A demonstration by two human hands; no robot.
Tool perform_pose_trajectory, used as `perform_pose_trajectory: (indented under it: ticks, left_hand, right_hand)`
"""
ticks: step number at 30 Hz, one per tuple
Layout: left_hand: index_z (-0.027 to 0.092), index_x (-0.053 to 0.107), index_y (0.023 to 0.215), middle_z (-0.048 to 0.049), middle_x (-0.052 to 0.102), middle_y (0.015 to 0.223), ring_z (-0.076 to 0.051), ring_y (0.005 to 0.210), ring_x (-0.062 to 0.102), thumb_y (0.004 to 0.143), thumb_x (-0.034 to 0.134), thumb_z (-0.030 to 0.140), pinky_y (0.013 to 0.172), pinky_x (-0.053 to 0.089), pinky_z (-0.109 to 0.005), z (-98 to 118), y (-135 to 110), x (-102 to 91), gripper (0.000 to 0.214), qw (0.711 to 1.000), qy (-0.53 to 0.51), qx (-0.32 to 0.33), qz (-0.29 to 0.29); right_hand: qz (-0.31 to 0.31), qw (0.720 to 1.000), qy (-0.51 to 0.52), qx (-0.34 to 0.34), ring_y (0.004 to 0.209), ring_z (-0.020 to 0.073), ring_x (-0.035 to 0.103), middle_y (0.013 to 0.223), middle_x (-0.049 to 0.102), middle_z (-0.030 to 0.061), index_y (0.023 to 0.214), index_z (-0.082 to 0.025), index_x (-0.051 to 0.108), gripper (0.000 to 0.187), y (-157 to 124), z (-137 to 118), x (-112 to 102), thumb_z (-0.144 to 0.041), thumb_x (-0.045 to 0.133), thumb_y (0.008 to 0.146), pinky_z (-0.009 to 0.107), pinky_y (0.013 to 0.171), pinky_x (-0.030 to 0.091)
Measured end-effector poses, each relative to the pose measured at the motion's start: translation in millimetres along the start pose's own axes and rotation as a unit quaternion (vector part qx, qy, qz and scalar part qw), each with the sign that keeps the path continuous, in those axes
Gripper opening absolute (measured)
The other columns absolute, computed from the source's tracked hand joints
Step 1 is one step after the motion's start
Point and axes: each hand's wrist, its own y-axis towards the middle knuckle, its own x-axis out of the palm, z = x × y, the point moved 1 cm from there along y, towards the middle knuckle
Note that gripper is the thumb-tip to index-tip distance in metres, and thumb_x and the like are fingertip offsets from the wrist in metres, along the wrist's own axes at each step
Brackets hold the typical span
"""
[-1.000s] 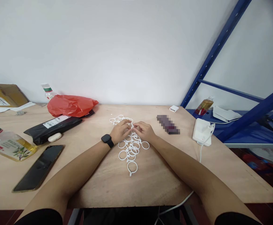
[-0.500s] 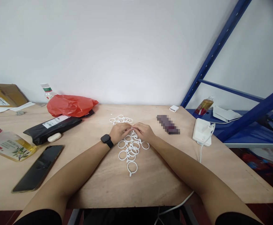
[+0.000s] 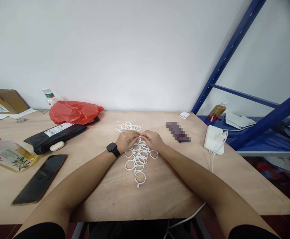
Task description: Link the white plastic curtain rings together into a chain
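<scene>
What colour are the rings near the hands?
White. The rings show best in the head view.

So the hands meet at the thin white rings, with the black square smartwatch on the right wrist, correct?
Wrong wrist: the head view shows the black smartwatch on the left wrist. Left hand and right hand meet at the white rings.

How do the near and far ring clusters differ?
Layout: the near cluster trails lengthwise toward the table's front edge; the far cluster spreads mainly sideways.
Extent: the near cluster fills more of the picture; the far cluster looks smaller.
Position: the near cluster lies mostly between the forearms, while the far cluster sits just beyond the left hand.
Shared: both are overlapping white rings on the table.
</scene>
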Motion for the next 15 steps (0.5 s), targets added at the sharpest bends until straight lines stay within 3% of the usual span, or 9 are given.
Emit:
perform_pose_trajectory:
  ticks: [8, 12, 15]
  left_hand:
    - [0.02, 0.068, 0.104, -0.0083, 0.07, 0.11, -0.02, 0.104, 0.064, 0.094, 0.052, 0.033, 0.094, 0.05, -0.037, -2.1, 1.9, 1.7, 0.022, 0.998, 0.02, -0.058, -0.001]
    - [0.02, 0.066, 0.107, -0.0087, 0.065, 0.113, -0.021, 0.109, 0.059, 0.093, 0.05, 0.028, 0.098, 0.046, -0.039, -13.1, 1.2, -2.9, 0.023, 0.982, 0.063, -0.17, 0.062]
    - [0.022, 0.067, 0.104, -0.0078, 0.063, 0.116, -0.024, 0.112, 0.056, 0.086, 0.048, 0.015, 0.1, 0.041, -0.043, -24.9, -0.8, -8.8, 0.027, 0.947, 0.115, -0.289, 0.077]
  right_hand:
    - [0.028, 0.999, -0.013, 0.025, 0.082, 0.0169, 0.064, 0.091, 0.069, 0.0048, 0.097, -0.022, 0.064, 0.016, -0.9, 1.0, 1.2, -0.027, 0.049, 0.095, 0.028, 0.076, 0.049]
    - [0.047, 0.998, -0.017, 0.028, 0.086, 0.0177, 0.063, 0.094, 0.067, 0.0056, 0.098, -0.022, 0.062, 0.016, -0.9, 4.0, -1.7, -0.023, 0.047, 0.094, 0.028, 0.078, 0.049]
    - [0.048, 0.999, 0.003, 0.002, 0.082, 0.0167, 0.062, 0.095, 0.067, 0.006, 0.098, -0.021, 0.062, 0.015, -0.9, 5.2, -2.9, -0.02, 0.048, 0.091, 0.028, 0.075, 0.049]
